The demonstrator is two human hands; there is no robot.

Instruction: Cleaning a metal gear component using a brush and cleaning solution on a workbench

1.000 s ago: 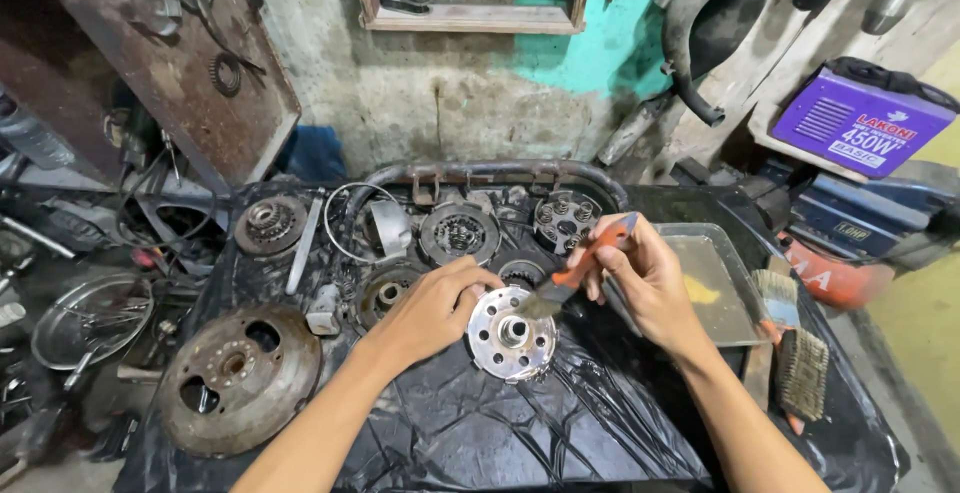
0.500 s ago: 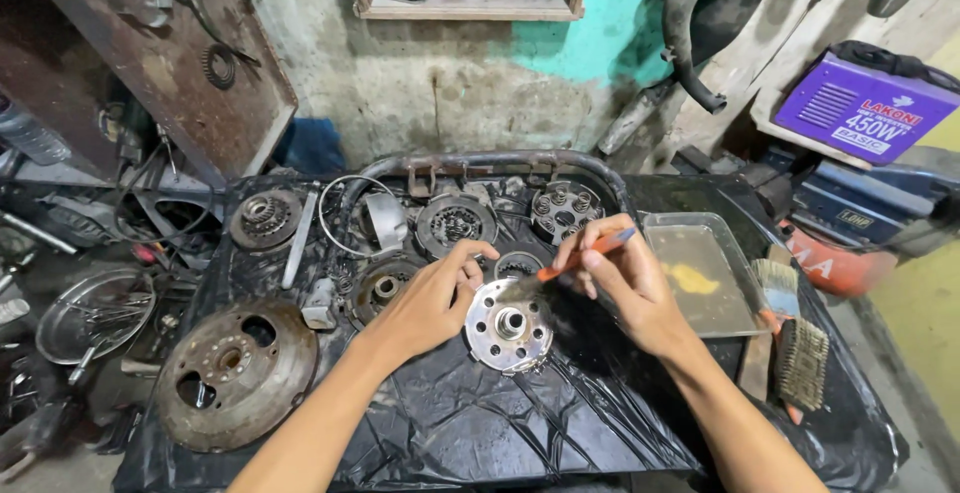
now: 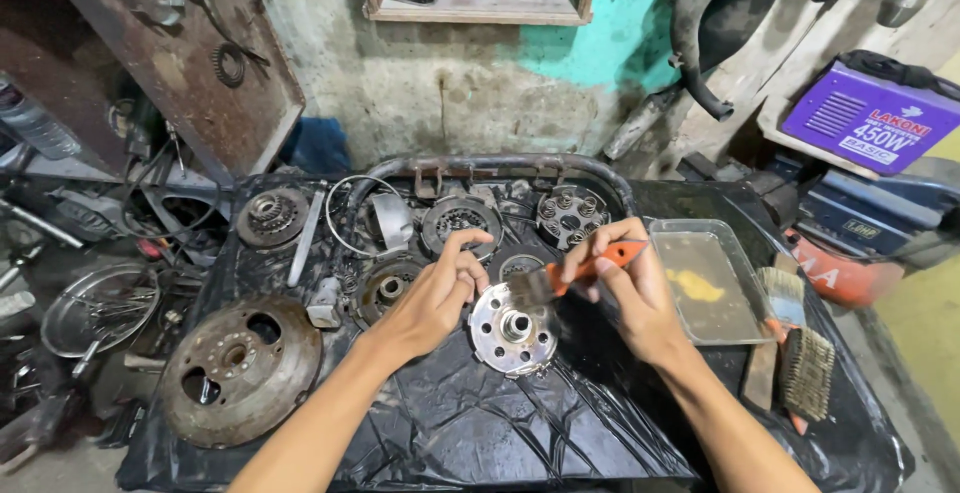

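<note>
— What do we have at the centre of the bench?

— We have a round, silver metal hub plate with holes around its face [image 3: 513,329], lying on the black crinkled plastic sheet [image 3: 480,423] that covers the bench, roughly in the middle and near the front. Our left hand [image 3: 437,293] rests on its left edge, fingers curled and pressed onto the rim to steady it.

— And our right hand?

— Our right hand [image 3: 630,288] pinches the orange handle of a small paintbrush [image 3: 575,271] between thumb and fingertips, the other fingers curled close. The dark bristles touch the upper right of the plate.

— What lies just around it?

— Just behind the plate we see dark round clutch parts: a ring-shaped drum [image 3: 386,286] under our left wrist side, a toothed grey disc [image 3: 458,221], and a hub with round bosses [image 3: 570,215]. A thin wire ring [image 3: 345,215] lies beside them.

— Farther out?

— To the right, a clear rectangular plastic tray holding yellowish liquid [image 3: 705,288], then a wire brush with a wooden handle [image 3: 805,373]. To the left, a large rusty brown drum plate [image 3: 240,368] sits at the sheet's edge, well apart from our hands. A purple box [image 3: 868,118] stands far right.
</note>
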